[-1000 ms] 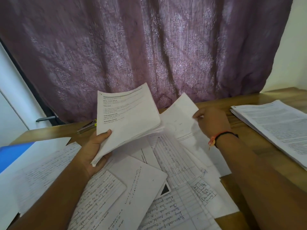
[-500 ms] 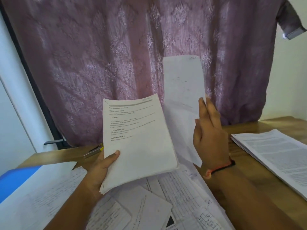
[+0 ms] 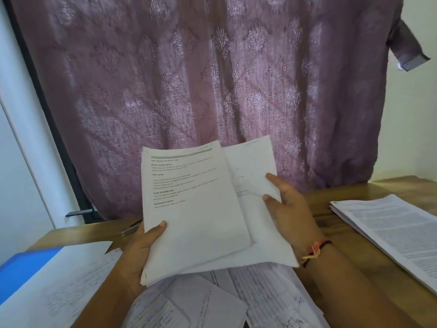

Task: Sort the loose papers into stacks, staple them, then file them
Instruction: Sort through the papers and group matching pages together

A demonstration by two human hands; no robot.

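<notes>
Both hands hold papers above the surface (image 3: pixel 335 197).
Far left of the printed stack (image 3: pixel 194 209) lies a blue folder (image 3: pixel 21 266). The left hand (image 3: pixel 142 252) grips the stack's lower left corner, thumb curled over the top page. A single sheet (image 3: pixel 255 176) fans out from behind the stack's right edge, where the right hand (image 3: pixel 288 209) pinches it. Loose papers (image 3: pixel 272 292) lie below the stack, and another printed pile (image 3: pixel 390 233) rests to its right.
</notes>
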